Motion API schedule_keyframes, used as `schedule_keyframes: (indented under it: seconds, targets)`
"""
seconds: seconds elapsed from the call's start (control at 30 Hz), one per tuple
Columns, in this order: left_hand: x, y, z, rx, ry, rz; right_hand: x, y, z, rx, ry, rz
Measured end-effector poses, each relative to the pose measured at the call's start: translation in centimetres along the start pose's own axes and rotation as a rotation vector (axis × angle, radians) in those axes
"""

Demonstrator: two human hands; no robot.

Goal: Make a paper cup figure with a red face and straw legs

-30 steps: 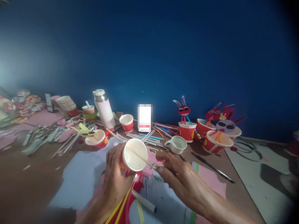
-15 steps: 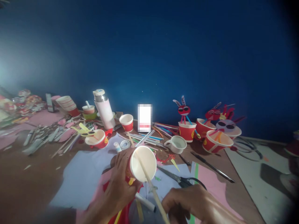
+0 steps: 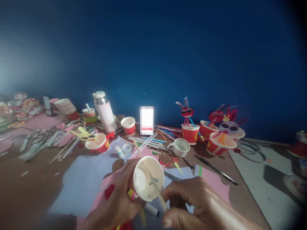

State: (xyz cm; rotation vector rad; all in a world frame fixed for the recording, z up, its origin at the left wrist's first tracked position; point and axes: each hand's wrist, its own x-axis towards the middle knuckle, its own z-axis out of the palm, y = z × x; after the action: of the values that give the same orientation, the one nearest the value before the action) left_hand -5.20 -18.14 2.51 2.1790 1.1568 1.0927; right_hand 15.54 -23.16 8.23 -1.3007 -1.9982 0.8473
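Observation:
My left hand (image 3: pixel 120 188) is wrapped round the side of a red and white paper cup (image 3: pixel 139 179), whose mouth faces me. A long beige stick (image 3: pixel 159 195) runs across the cup's mouth and shows again beyond the far rim; whether it pierces the wall I cannot tell. Near its middle is a small greyish band. The fingers of my right hand (image 3: pixel 192 204) close round the stick's near end. Scissors (image 3: pixel 172 176) lie behind that hand, mostly hidden by it. Below the cup rests a white marker (image 3: pixel 151 209) with a dark tip.
Paper-cup figures (image 3: pixel 190 133) stand at the right, near a white mug (image 3: pixel 181 147) and a black pen (image 3: pixel 216 169). Behind are a flask (image 3: pixel 105 115), another cup (image 3: pixel 128 126) and straws (image 3: pixel 165 131). Blue paper (image 3: pixel 69 188) and scraps cover the left.
My right hand has risen towards the cup and now grips the stick's near end. The stick's band has moved into the cup's mouth. The cup has come slightly lower and nearer.

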Motion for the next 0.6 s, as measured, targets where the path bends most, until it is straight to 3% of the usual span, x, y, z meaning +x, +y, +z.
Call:
schedule_keyframes:
  seconds: [0.1, 0.17, 0.33, 0.47, 0.6]
  targets:
    - [-0.3, 0.4, -0.1, -0.09, -0.18, 0.001, 1.0, 0.3, 0.5, -0.052, -0.013, 0.034]
    - [-0.5, 0.5, -0.2, -0.121, -0.238, -0.019, 1.6, 0.8, 0.9, -0.117, 0.05, 0.028]
    - [-0.4, 0.6, -0.1, -0.168, -0.246, -0.029, 2.2, 1.7, 1.8, -0.282, 0.268, -0.068]
    - [-0.4, 0.3, 0.3, -0.222, -0.28, -0.065, 2.2, 1.8, 2.3, -0.268, 0.22, -0.124]
    - [-0.6, 0.0, 0.5, -0.221, -0.242, -0.069, 2.2, 2.2, 2.8, -0.309, 0.208, -0.159]
